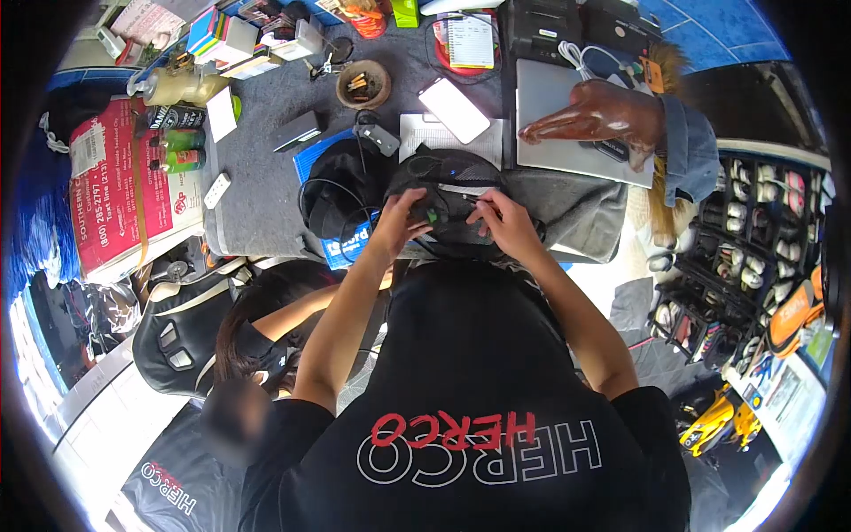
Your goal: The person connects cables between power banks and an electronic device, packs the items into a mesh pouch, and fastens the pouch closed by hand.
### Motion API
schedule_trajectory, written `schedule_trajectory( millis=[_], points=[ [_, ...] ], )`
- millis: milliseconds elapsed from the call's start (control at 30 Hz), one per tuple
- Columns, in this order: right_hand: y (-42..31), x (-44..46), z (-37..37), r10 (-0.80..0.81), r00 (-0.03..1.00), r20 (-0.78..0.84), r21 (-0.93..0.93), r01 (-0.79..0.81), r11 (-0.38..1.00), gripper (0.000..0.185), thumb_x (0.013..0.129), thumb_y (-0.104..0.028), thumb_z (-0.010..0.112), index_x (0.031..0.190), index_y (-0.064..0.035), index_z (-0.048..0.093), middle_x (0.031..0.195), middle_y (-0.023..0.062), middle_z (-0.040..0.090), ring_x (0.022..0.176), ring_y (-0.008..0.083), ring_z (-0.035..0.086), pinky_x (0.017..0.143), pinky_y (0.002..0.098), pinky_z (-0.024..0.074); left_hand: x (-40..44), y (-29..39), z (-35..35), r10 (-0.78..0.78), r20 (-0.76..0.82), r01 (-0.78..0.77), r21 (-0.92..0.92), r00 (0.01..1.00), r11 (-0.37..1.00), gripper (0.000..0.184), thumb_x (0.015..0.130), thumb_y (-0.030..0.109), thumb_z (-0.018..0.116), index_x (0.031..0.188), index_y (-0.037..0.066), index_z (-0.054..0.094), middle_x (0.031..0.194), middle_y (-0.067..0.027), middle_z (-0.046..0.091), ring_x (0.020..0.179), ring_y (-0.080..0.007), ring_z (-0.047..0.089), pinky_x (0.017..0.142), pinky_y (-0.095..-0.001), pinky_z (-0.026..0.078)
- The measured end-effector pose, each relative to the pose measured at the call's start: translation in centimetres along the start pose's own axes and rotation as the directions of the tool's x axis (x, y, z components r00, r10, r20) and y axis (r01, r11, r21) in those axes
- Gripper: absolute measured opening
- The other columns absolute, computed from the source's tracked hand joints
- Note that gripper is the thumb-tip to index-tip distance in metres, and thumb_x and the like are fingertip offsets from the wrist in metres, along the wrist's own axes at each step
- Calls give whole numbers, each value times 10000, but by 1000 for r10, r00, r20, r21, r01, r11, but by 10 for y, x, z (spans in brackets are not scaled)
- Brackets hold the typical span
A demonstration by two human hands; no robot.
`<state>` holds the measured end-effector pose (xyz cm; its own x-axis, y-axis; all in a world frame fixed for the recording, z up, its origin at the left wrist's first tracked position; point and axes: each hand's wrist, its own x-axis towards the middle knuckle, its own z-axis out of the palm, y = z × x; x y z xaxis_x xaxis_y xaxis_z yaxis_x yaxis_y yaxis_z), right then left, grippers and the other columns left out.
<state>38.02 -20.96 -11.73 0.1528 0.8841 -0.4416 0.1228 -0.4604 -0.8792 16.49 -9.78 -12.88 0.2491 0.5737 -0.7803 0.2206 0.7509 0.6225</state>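
Note:
A black fabric item with a mesh part and a pale strip, possibly a bag or cap, lies at the table's near edge in front of my chest. My left hand is at its left side, fingers curled on the fabric near a small green spot. At its right side my right hand is closed in a pinch, with a small thin dark piece at the fingertips that is too small to name. Left of my left hand sits a second black item with a cable over it, above a blue printed packet.
Beyond my hands are a white phone, a clay bowl, a notepad and a laptop under a brown leg-shaped object. Left are a power strip and a red-white box. Another person sits close left.

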Motion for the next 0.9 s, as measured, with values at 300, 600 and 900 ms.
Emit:
schedule_trajectory(
  millis=[300, 600, 900],
  points=[
    [5, -8, -8, -78, 997, 11, 3, 78, 997, 229, 1026, -198, 584, 1142, -3, 620, 938, 131, 715, 883, 184, 703, 808, 317, 536, 4, -24, -3, -86, 318, 247, -511, 944, 824, 673, 881, 479, 741, 1338, 78, 454, 1202, -129, 618, 1064, -266, 644, 829, -337, 574],
    [-31, -7, -18, -98, 995, 1, 28, 98, 995, 224, 1004, -199, 629, 1116, -6, 652, 849, 99, 728, 761, 155, 704, 707, 294, 538, -36, 4, 15, 661, -76, -612, 312, 746, 727, 961, 699, 117, 911, 1459, 58, 325, 1255, -177, 591, 1127, -273, 620, 962, -398, 513],
    [-85, -13, -20, -392, 918, -51, -201, 376, 905, 165, 952, -144, 704, 1004, 13, 699, 818, 55, 688, 659, 93, 594, 598, 265, 466, -41, 13, 12, 848, 176, -773, 533, 500, 345, 948, 549, -10, 882, 1409, 79, 492, 1378, -144, 551, 1264, -378, 533, 1069, -440, 462]
  ],
)
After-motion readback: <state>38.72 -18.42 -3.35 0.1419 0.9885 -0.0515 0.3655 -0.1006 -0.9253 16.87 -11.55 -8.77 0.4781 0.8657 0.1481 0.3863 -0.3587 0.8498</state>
